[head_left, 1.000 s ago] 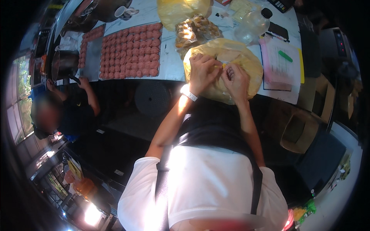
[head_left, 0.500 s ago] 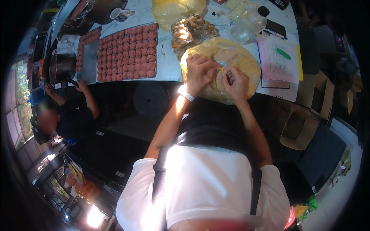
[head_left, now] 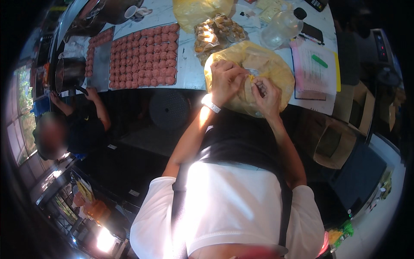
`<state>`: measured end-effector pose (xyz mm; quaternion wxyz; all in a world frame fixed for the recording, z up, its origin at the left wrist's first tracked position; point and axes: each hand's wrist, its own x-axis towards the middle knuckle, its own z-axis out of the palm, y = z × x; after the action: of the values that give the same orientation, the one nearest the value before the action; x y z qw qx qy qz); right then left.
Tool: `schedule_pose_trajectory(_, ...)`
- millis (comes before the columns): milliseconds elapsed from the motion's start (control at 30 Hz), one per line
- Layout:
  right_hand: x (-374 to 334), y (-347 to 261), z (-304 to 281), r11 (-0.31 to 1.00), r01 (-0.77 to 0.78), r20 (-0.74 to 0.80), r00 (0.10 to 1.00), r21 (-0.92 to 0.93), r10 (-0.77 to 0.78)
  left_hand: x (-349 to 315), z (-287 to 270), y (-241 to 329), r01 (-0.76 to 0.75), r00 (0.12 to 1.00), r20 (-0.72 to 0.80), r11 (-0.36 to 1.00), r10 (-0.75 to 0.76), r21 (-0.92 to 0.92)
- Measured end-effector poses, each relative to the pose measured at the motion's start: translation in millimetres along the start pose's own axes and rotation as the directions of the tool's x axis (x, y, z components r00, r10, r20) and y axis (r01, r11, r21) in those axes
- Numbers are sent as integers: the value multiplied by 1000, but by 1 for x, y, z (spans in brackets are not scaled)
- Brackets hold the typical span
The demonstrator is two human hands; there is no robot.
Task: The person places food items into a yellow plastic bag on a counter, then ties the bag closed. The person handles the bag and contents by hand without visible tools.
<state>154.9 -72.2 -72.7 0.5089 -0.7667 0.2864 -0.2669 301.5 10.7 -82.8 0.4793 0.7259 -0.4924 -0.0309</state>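
I see both of my hands up at twelve o'clock, working at the top of a yellow plastic bag (head_left: 258, 64) that sits at the near edge of the white table (head_left: 189, 69). My left hand (head_left: 226, 80) is clenched on the bag's gathered plastic, thumb and fingers pinching a twist of it, and a white wristband (head_left: 211, 103) shows on that wrist. My right hand (head_left: 267, 95) is just beside it, fingers curled and pinching the same bunched yellow film. The two hands nearly touch over the bag's mouth.

Just past the bag, toward twelve o'clock, lies a clear packet of brown pastries (head_left: 215, 32), and beyond that a second yellow bag (head_left: 200, 11). At about one o'clock from the bag stands a clear plastic container (head_left: 280, 28). At two to three o'clock from it rests a pad of paper (head_left: 312, 69) with a green marker (head_left: 319, 60) on it. At ten o'clock from the bag lies a tray (head_left: 144, 56) filled with rows of round pinkish patties.

At nine o'clock another person (head_left: 82, 125) stands at the table's end, hands near a dark pot (head_left: 69, 73).
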Motion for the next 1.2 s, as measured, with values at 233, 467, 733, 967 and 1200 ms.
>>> schedule_pose_trajectory(233, -3, 1, -11, 993, 16, -102, 994, -116, -28, -1, -5, 10, 73, 996, 36, 994, -76, 76)
schedule_pose_trajectory(467, 4, 1, 2, 944, 76, -66, 993, -321, -102, -18, -3, 24, 63, 998, 17, 984, -66, 169)
schedule_pose_trajectory(733, 17, 0, 4, 885, 106, 7, 993, -454, -116, -11, 8, 24, 87, 996, -17, 935, -87, 345)
schedule_pose_trajectory(967, 21, 2, 1, 951, 7, 2, 1000, -310, -7, -15, 12, 12, 52, 999, -9, 964, -51, 260)
schedule_pose_trajectory(1200, 17, 3, 7, 918, 16, 7, 1000, -397, -15, -15, 12, 5, -7, 1000, 23, 967, 1, 256)
